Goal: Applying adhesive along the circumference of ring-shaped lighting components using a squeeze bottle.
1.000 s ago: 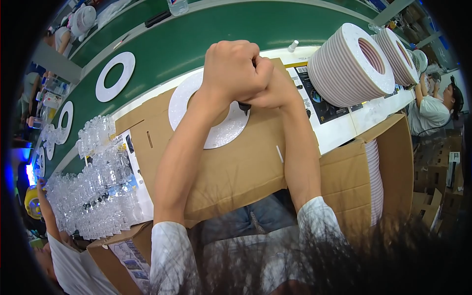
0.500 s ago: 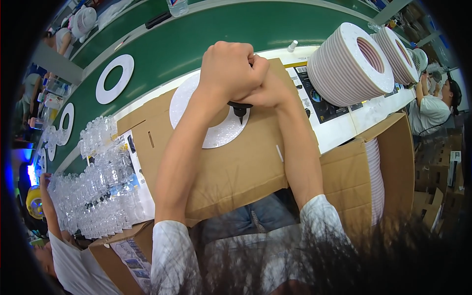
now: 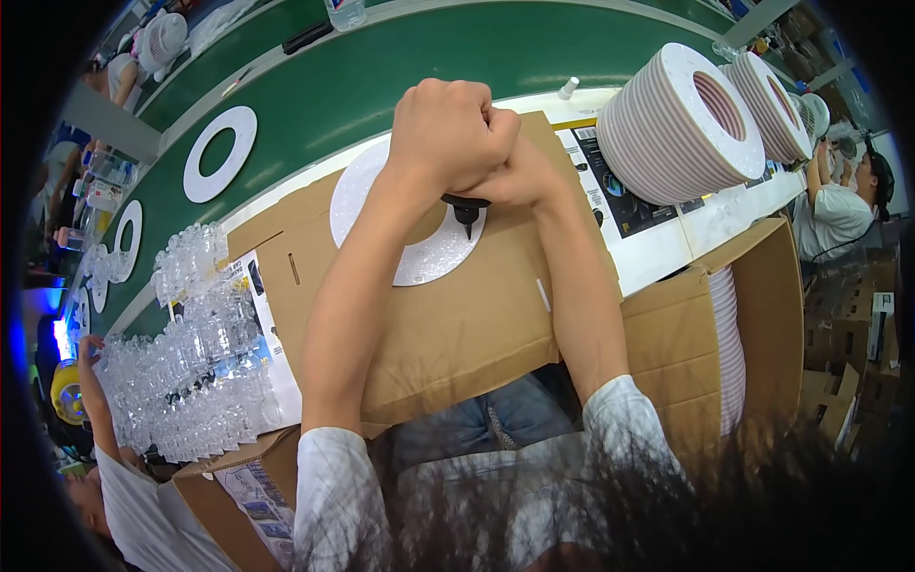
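Note:
Both my hands are closed together, one against the other, over a white speckled ring (image 3: 434, 264). My left hand (image 3: 441, 129) is on top, with its fingers curled. Partly beneath it, my right hand (image 3: 519, 172) is wrapped round a bottle with a black pointed nozzle (image 3: 465, 217). The bottle's body is hidden by the hands. The nozzle points down over the ring's right side, and its tip looks close to the ring; I cannot tell if it touches. The ring lies flat on a brown cardboard sheet (image 3: 467, 334), its upper part covered by my left hand and forearm.
Tall stacks of white rings (image 3: 658, 143) stand at the right, beside an open carton (image 3: 667, 353). Many clear plastic parts (image 3: 191, 372) crowd the left. More rings (image 3: 220, 154) lie on the green belt (image 3: 315, 95). A co-worker's arm (image 3: 95, 400) reaches in at the far left.
Both hands keep their grip, and the nozzle has shifted very slightly to the right. On the belt, the nearest loose ring sits a touch further left.

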### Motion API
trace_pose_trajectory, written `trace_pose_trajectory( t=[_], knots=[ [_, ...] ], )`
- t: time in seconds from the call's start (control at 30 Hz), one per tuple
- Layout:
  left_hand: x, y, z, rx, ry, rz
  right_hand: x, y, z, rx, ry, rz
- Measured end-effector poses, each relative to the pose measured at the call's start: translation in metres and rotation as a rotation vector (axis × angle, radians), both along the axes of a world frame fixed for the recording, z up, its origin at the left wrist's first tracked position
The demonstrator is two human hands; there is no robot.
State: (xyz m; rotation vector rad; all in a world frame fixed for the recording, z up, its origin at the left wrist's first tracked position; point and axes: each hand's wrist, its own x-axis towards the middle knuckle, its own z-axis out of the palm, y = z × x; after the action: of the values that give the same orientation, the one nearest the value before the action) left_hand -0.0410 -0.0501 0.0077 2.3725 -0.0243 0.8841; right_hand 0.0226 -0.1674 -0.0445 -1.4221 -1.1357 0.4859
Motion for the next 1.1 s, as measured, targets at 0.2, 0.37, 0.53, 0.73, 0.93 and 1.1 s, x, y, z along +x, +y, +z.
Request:
trace_pose_trajectory(
  t=[0.2, 0.37, 0.53, 0.73, 0.93, 1.1],
  knots=[
    [-0.001, -0.005, 0.008, 0.016, -0.041, -0.007, -0.005, -0.001, 0.009, 0.118, -0.015, -0.071],
    [0.005, -0.008, 0.031, 0.329, -0.336, -0.183, -0.009, 0.002, 0.019, 0.123, -0.357, -0.374],
    [0.02, -0.01, 0.034, 0.335, -0.338, -0.286, 0.006, 0.004, -0.001, 0.189, -0.436, -0.509],
    [0.023, -0.003, 0.026, 0.307, -0.319, -0.27, -0.002, 0.007, 0.0, 0.191, -0.29, -0.468],
    [0.023, 0.0, 0.022, 0.276, -0.3, -0.252, -0.004, 0.009, 0.001, 0.189, -0.231, -0.45],
    [0.024, 0.0, 0.021, 0.274, -0.281, -0.243, -0.003, 0.008, 0.001, 0.173, -0.251, -0.445]
  ],
)
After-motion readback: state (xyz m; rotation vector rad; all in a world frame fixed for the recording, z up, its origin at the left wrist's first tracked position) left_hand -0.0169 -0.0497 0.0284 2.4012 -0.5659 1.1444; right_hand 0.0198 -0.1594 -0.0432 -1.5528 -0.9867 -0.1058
